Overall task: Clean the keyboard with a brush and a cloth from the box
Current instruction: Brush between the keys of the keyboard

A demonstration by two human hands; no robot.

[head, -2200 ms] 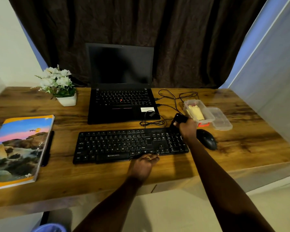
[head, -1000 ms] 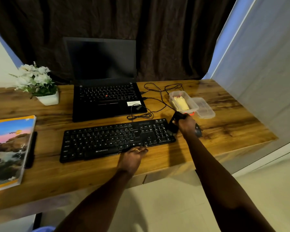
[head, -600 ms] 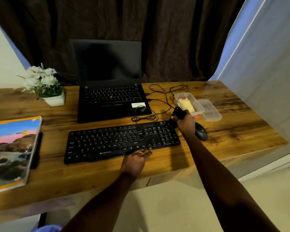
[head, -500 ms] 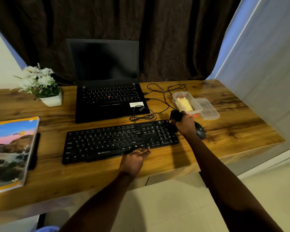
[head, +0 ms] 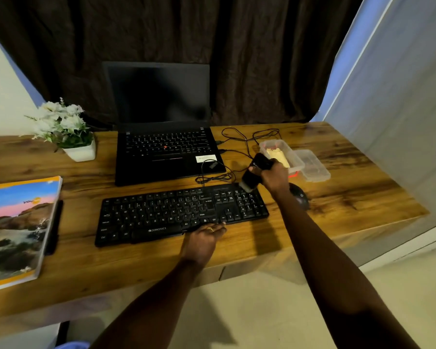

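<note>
Tabletop (head: 350, 197), wood, fills mid-frame. Keyboard (head: 176, 212) lies flat at its centre, long axis running left to right across the frame. Box (head: 296, 163), clear and open, sits up and right of the keyboard's right end.

Left hand (head: 203, 239) rests against the keyboard's near edge below the arrow keys, fingers roughly straight, gripping nothing. Right hand (head: 275, 176) is curled round the brush (head: 251, 178). The dark handle is tilted, with the bristle end down and left over the keyboard's upper right corner. I cannot tell whether the bristles touch.

Judgement: nearly all the keyboard extends left of the brush, so I would sweep leftward along the long axis, left hand bracing.

Cloth (head: 277, 156), yellowish, lies in the box just behind the right hand.
</note>
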